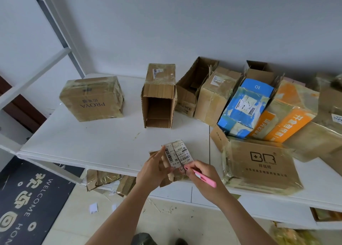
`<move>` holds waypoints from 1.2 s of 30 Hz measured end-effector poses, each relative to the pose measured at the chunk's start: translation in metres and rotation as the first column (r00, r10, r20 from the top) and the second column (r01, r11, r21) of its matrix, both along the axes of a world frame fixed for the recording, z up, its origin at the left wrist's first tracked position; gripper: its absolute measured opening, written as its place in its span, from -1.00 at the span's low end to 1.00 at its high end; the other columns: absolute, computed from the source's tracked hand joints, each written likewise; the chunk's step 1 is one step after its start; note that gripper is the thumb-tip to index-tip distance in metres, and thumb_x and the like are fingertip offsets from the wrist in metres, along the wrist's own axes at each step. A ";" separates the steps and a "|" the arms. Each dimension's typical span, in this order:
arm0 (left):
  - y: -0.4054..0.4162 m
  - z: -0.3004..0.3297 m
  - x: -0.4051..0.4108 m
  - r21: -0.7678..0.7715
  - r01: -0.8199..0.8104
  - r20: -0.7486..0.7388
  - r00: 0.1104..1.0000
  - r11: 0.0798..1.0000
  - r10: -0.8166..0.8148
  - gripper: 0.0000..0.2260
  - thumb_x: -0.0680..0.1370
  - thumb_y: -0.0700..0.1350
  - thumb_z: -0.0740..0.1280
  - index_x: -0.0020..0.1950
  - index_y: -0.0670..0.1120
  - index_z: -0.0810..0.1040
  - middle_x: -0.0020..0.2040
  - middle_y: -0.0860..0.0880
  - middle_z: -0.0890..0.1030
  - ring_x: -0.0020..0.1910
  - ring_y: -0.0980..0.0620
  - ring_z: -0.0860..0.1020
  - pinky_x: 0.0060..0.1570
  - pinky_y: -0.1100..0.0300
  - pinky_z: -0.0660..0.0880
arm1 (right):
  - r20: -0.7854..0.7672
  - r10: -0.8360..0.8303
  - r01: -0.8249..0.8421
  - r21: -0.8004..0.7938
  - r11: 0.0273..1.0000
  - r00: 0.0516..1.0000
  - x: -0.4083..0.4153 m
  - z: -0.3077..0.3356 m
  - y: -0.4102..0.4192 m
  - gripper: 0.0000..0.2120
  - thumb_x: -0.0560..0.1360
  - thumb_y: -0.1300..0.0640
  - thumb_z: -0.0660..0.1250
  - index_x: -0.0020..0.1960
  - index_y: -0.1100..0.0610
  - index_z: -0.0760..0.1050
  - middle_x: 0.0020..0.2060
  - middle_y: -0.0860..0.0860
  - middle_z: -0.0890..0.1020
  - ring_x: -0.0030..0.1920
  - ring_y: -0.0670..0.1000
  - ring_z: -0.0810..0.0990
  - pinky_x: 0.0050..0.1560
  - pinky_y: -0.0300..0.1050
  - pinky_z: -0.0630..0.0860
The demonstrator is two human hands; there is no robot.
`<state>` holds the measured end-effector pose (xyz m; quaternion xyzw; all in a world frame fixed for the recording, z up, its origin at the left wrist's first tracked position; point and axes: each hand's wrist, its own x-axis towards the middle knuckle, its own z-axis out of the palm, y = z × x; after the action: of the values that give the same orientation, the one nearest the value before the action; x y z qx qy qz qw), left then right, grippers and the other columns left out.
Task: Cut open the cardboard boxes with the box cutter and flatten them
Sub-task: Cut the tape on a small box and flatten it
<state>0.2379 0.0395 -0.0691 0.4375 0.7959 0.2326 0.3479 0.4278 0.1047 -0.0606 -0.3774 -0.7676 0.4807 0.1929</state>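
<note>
We hold a small cardboard box (177,158) at the near edge of the white table (92,139). Our left hand (153,170) steadies it from the left, fingers fairly straight and together against its side, thumb underneath. Our right hand (201,178) is curled around a pink box cutter (200,176), its tip at the box's near end, beside the barcode label (178,154).

Farther back stand a taped box printed PROYA (92,100) and an open box (159,104) lying on its side with its mouth toward us. To the right, uncut boxes crowd together: a blue one (246,106), an orange one (288,119) and a flat BR box (262,163) close beside our right hand. Cardboard scraps (103,180) lie under the table edge near a dark welcome mat (27,198).
</note>
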 end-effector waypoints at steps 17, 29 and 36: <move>0.005 -0.013 -0.006 -0.046 0.033 -0.143 0.989 0.998 -0.039 -0.22 0.50 0.11 0.43 0.59 0.19 0.05 0.49 0.05 0.34 0.31 -0.02 0.50 0.05 -0.09 0.60 | 0.050 0.083 -0.082 -0.015 0.996 0.995 0.019 0.003 -0.004 -0.89 0.59 0.22 0.29 0.08 0.18 0.56 -0.03 -0.04 0.65 -0.13 -0.15 0.62 -0.19 -0.30 0.52; 0.029 -0.006 -0.024 -0.070 0.227 -0.222 0.946 0.971 -0.238 -0.26 0.31 0.26 0.54 0.27 -0.01 0.23 0.23 0.02 0.50 0.17 -0.03 0.52 0.20 0.02 0.51 | -0.179 -0.272 0.272 -0.025 0.962 0.946 0.025 -0.001 -0.018 -0.95 0.62 0.17 0.27 0.06 0.12 0.49 -0.14 -0.01 0.65 -0.13 -0.01 0.64 -0.10 -0.02 0.60; 0.000 -0.003 -0.003 0.026 0.008 -0.483 0.876 1.000 0.006 -0.20 0.34 0.38 0.42 0.38 0.00 0.19 0.13 -0.04 0.38 0.04 -0.01 0.42 0.02 0.11 0.48 | -0.343 -0.383 0.303 -0.265 0.916 0.858 -0.009 -0.011 -0.010 -0.93 0.63 0.21 0.24 0.08 0.12 0.49 0.05 -0.10 0.64 0.15 -0.03 0.64 0.14 0.06 0.61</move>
<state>0.2348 0.0396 -0.0725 0.4866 0.8541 0.1267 0.1328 0.4190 0.0945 -0.0717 -0.4234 -0.5814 0.5786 0.3846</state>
